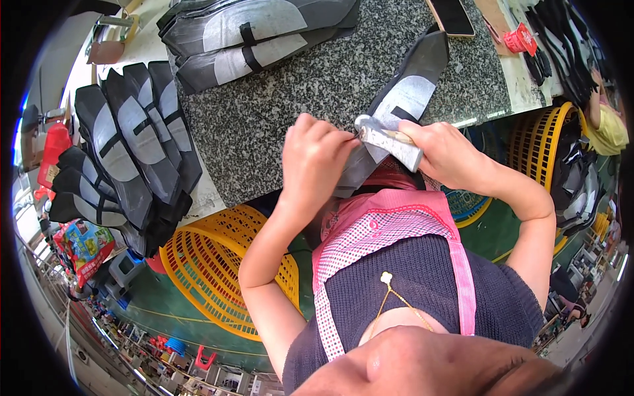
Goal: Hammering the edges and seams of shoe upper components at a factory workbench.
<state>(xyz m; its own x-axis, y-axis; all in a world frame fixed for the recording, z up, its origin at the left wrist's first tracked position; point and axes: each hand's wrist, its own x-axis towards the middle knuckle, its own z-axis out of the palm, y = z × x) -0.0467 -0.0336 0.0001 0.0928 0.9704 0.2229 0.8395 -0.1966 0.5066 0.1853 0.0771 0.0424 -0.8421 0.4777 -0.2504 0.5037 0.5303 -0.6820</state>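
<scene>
Left hand (316,155) pinches the shoe piece (403,92) at the worktop (297,99) edge; right hand (444,152) closed on the hammer (389,142); keep fingers clear, strike short and flat.

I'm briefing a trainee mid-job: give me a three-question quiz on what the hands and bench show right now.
1. True or false: the right hand grips a hammer.
2. What does the left hand pinch? A) a phone B) the black-and-grey shoe upper piece C) a basket
3. What lies on the granite slab at its far edge?

Key: 1 true, head by the left fingers. 2 B. 3 A stack of similar cut pieces; a dark phone too.
</scene>
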